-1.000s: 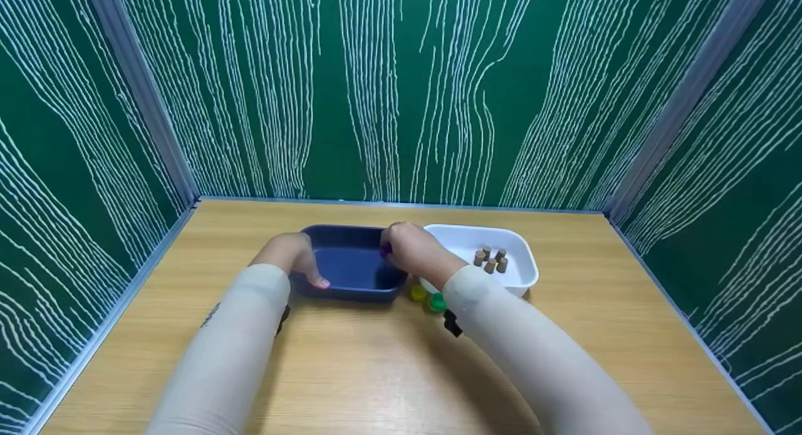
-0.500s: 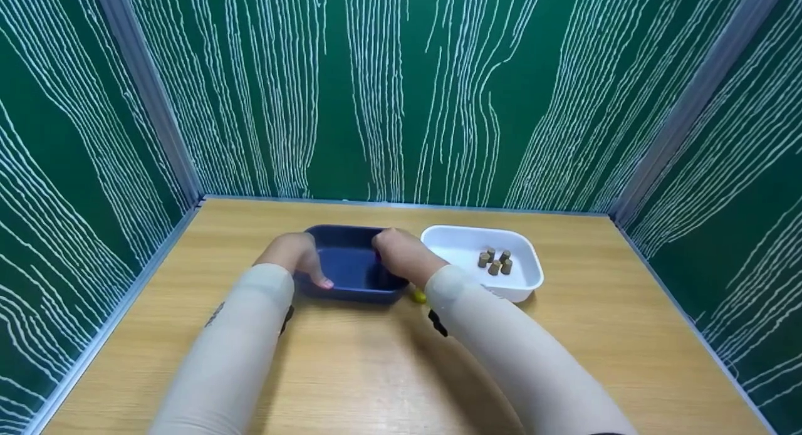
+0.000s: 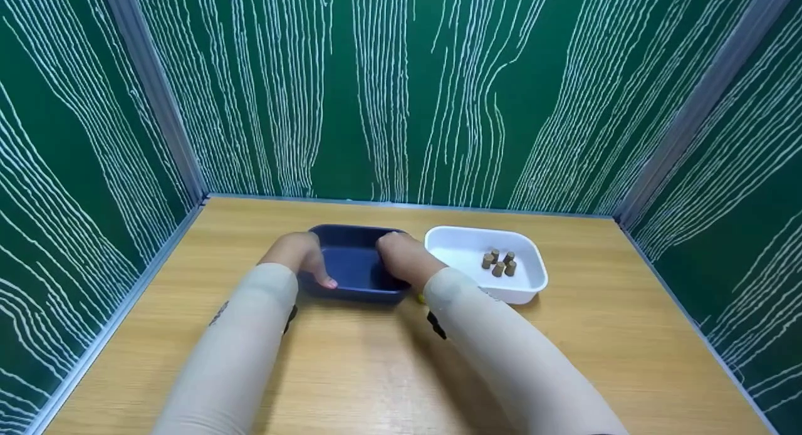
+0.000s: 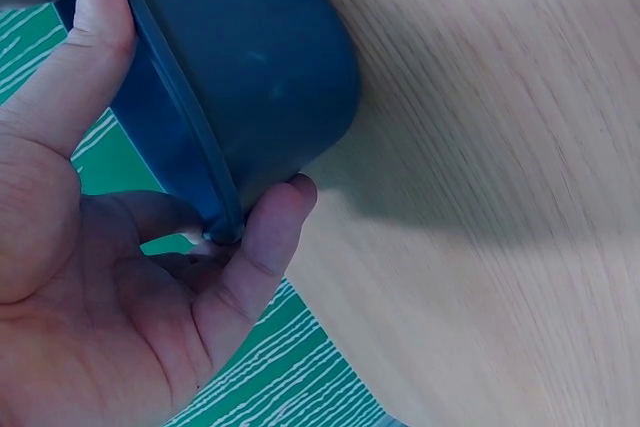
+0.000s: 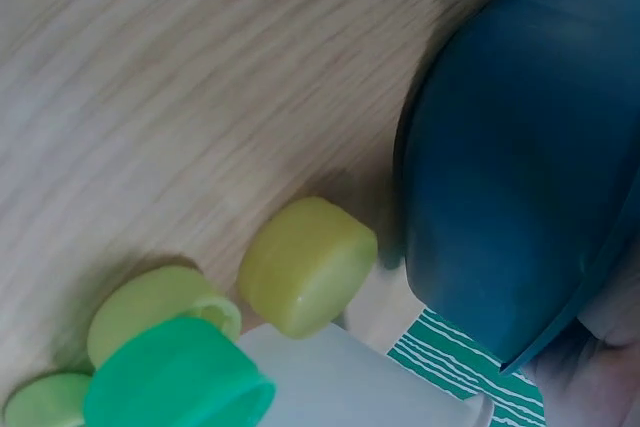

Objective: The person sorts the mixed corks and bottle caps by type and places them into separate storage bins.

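Head: blue tub (image 3: pixel 351 266) sat on the table (image 3: pixel 357 372). Left hand (image 3: pixel 301 256) was at the tub's left end, thumb by the near rim; right hand (image 3: pixel 404 256) was at its right end, fingers hidden, grip couldn't be told. White tray (image 3: pixel 463 247) with corks (image 3: pixel 499 269) stood right of the tub. Left wrist: left hand had the tub's end, fingers part-curled round it. Right wrist: yellow cap (image 5: pixel 308 267) lay near the tub, not touching; green cap (image 5: pixel 175 382) farther off.
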A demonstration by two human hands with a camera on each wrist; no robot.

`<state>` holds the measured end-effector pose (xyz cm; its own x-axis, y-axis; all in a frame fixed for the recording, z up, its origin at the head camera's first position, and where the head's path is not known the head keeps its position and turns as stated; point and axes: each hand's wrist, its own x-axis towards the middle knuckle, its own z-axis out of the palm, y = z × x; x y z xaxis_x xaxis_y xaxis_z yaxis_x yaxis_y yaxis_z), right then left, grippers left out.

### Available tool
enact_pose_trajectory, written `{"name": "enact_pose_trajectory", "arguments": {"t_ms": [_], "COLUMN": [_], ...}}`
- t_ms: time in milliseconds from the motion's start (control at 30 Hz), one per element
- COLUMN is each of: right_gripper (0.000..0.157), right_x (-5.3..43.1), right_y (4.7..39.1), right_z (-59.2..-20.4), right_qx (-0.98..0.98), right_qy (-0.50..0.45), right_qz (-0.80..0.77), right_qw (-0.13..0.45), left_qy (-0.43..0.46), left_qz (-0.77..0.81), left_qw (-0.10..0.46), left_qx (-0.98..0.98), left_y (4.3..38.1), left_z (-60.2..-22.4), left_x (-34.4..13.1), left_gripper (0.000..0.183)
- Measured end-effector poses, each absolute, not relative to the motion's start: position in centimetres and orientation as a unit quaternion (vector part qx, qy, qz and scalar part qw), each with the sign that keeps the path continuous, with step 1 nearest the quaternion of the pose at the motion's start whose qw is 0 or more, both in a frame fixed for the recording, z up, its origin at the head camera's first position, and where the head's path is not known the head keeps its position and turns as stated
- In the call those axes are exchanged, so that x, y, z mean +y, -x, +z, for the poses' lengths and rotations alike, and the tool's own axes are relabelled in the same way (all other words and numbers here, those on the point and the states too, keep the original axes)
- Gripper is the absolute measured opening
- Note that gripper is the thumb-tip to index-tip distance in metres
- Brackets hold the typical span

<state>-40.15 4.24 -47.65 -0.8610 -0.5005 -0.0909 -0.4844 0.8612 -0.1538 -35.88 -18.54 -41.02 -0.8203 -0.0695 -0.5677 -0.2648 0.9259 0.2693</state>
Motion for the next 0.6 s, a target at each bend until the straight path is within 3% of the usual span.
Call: {"name": "enact_pose_trajectory", "arguments": {"t_ms": [233, 600], "right_gripper": [0.024, 0.021], "right_x": [4.3, 4.2], "right_y": [39.7, 37.1], "right_z": [-47.1, -44.6], "right_qx": [0.965, 0.956], "right_qy": [0.219, 0.28], "right_qz": [-0.114, -0.063], "right_qw": [0.09, 0.056], "left_qy": [0.075, 0.087], "left_qz": [0.167, 0.169], "left_qw": [0.289, 0.29], "left_qx": [0.94, 0.938], "left_y": [35.6, 35.9], "left_z": [-40.7, -41.0], "left_x": [-18.5, -18.5], "left_gripper": [0.125, 0.121]}}
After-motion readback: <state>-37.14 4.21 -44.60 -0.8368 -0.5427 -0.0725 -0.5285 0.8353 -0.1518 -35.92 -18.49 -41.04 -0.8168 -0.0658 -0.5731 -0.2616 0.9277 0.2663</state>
